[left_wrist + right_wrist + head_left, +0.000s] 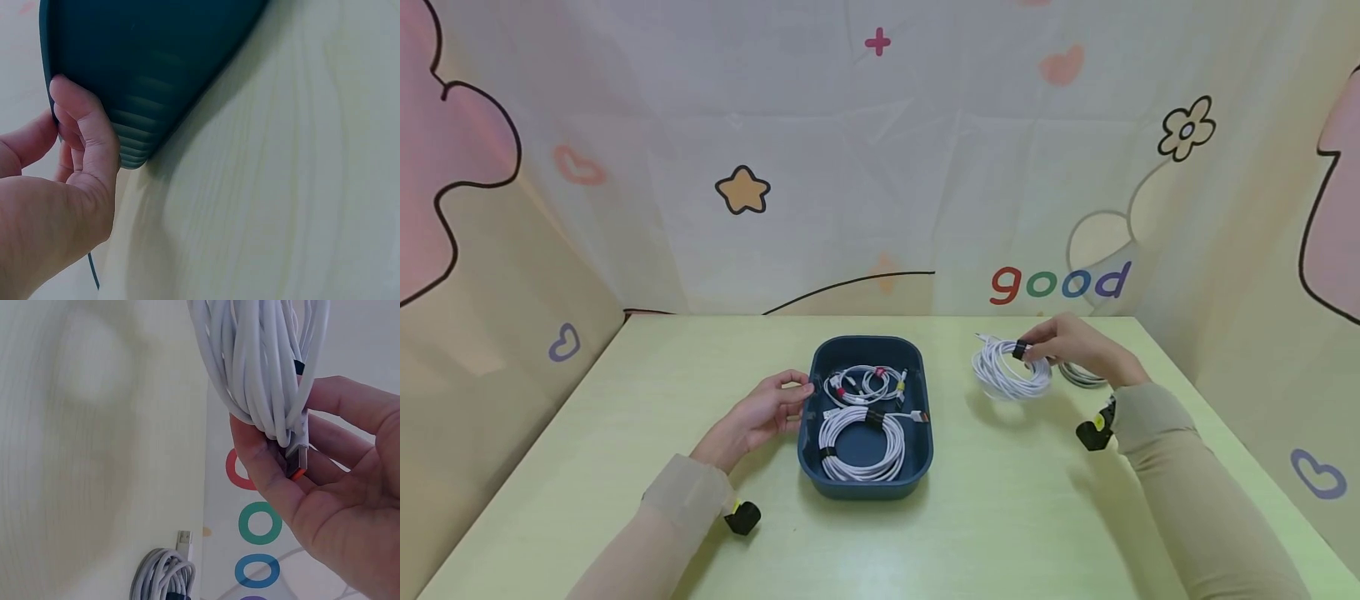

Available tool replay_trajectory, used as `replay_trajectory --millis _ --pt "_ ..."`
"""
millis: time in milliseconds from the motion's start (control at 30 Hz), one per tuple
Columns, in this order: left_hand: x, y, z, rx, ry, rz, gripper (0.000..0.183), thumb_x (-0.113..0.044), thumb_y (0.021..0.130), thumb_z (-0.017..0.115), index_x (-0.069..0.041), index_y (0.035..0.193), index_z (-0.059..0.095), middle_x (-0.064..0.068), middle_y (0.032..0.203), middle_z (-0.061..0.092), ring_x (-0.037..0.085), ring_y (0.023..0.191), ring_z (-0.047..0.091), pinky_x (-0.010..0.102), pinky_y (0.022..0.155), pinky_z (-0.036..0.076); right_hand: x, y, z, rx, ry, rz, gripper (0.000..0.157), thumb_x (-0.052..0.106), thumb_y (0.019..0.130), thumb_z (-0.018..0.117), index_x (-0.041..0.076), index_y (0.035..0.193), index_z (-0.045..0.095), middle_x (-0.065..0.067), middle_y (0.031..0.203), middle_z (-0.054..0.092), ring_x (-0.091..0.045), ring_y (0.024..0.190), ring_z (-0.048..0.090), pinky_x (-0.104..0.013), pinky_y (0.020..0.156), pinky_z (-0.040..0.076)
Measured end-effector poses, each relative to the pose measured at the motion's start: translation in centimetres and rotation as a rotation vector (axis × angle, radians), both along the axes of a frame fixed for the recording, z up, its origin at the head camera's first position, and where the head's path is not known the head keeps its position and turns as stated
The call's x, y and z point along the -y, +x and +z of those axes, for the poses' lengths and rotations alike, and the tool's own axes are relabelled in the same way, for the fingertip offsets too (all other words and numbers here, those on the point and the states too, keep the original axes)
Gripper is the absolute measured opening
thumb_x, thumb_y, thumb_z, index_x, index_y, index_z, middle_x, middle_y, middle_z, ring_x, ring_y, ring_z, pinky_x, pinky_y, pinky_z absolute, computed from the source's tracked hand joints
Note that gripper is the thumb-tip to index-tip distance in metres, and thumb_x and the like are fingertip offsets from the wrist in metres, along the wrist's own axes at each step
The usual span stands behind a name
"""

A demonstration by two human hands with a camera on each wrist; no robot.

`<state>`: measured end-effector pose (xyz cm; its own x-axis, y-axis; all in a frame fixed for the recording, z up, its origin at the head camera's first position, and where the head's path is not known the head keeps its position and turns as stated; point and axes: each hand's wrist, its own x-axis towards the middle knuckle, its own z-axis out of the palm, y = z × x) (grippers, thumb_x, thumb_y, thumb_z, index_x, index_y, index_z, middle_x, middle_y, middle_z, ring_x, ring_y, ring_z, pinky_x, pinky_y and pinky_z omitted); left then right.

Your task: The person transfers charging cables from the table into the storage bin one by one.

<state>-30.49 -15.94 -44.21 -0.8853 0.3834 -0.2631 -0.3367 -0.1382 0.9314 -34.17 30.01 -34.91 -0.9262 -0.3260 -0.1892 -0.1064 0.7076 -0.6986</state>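
My left hand (772, 406) pinches the left rim of a dark blue plastic box (865, 490); in the left wrist view its fingers (94, 134) lie against the ribbed outer wall. Inside the box, a large coiled white cable (895, 450) with black straps lies at the near end. Smaller white cables (857, 400) with red and yellow ties lie behind it. My right hand (1067, 343) holds a thick coil of white cable (1003, 379) above the table, right of the box. Its USB plug (297, 464), orange inside, shows by the palm in the right wrist view.
A grey coiled cable (1081, 377) with a USB plug lies on the table behind the right hand, partly hidden by it. The pale wooden table (985, 517) ends at a printed cloth backdrop (850, 208), with cloth on both sides too.
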Motion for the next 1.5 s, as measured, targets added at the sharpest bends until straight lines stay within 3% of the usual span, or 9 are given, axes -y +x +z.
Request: replay_trajectory --millis 333,1500 --pt "0.0 0.0 0.0 0.001 -0.001 0.002 0.015 -0.011 0.100 0.050 -0.008 0.113 0.044 -0.003 0.083 0.061 0.010 0.069 0.059 0.022 0.062 0.054 1.5 -0.7 0.2 0.014 -0.066 0.015 0.039 0.009 0.088 0.065 -0.006 0.123 0.060 -0.017 0.115 0.067 -0.013 0.088 0.060 -0.030 0.084 0.054" --pt "0.1 -0.2 0.0 0.009 -0.016 0.012 0.016 -0.014 0.098 0.056 -0.010 0.111 0.047 -0.003 0.085 0.061 0.012 0.073 0.058 0.022 0.063 0.054 9.4 -2.5 1.2 0.048 -0.097 0.068 0.033 0.011 0.090 0.064 0.000 0.121 0.064 -0.016 0.115 0.066 -0.024 0.095 0.060 -0.033 0.088 0.054"
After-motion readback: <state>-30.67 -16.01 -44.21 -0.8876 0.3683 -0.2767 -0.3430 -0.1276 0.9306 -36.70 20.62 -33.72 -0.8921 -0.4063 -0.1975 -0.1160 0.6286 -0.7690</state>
